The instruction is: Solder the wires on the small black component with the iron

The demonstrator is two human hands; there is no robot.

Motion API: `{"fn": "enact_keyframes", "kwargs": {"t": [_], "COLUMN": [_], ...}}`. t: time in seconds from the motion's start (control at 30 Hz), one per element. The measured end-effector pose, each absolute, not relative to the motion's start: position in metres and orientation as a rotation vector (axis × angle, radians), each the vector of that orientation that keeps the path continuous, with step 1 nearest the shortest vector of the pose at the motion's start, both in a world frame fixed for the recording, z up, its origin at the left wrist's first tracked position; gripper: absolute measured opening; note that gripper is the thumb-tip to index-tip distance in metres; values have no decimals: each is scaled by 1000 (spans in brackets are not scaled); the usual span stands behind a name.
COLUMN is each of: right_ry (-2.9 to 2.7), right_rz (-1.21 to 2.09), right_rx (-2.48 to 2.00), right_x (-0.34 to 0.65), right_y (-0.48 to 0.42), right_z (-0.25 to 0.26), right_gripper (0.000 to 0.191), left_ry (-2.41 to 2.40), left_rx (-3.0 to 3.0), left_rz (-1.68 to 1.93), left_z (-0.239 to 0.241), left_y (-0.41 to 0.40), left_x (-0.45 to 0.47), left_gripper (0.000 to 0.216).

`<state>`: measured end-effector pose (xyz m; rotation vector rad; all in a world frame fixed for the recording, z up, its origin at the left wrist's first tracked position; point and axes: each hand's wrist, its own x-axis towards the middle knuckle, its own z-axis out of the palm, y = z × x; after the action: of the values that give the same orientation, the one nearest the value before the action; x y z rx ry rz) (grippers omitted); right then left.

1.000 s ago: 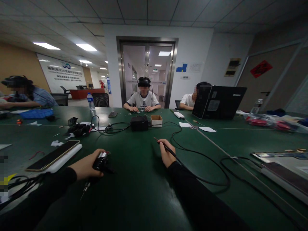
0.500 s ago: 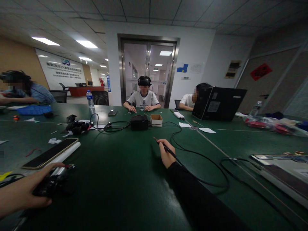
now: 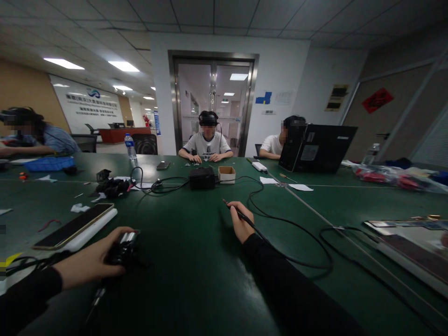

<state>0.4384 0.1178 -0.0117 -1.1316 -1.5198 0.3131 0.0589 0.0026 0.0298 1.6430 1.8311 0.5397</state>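
Note:
My right hand (image 3: 242, 221) holds a slim black soldering iron (image 3: 241, 215) like a pen, its coppery tip pointing up and left over the green table (image 3: 182, 280). A black cable trails from the iron's rear in a loop on the right. My left hand (image 3: 93, 256) is wrapped round a black-and-silver device (image 3: 125, 248) at the lower left; blur and the fingers hide its exact kind. Just beyond that hand, a phone (image 3: 75, 226) lies against a white bar-shaped object (image 3: 91, 229).
Ahead stand a black box (image 3: 202, 178) with cables and a small open carton (image 3: 227, 175). A black computer case (image 3: 318, 148) is at back right, a flat panel-like device (image 3: 413, 247) at right. Several people sit around the table; a water bottle (image 3: 130, 147) stands at back left.
My left hand has moved right and slightly upward, carrying the black-and-silver device away from the left edge. My right hand and the soldering iron have barely moved.

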Motion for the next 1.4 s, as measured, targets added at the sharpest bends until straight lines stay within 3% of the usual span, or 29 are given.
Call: {"fn": "enact_keyframes", "kwargs": {"t": [0.3,0.53,0.9,1.1,1.4], "right_ry": [-1505,-1498,-1507,-1511,-1519], "right_rz": [339,323,306,309,316], "right_rx": [-1125,-1097,-1092,-1087,-1071], "right_x": [441,440,439,438,438], "right_y": [119,119,121,119,118], "right_z": [-11,-10,-12,-10,-9], "right_gripper": [23,24,23,23,23], "left_ry": [1585,1553,1466,1721,1608], "left_rx": [1820,1885,1797,1790,1898], "left_rz": [312,350,300,420,555], "left_z": [39,30,25,20,-5], "left_y": [100,147,167,196,225], "left_x": [174,243,260,251,261], "left_gripper": [80,77,90,62,57]}}
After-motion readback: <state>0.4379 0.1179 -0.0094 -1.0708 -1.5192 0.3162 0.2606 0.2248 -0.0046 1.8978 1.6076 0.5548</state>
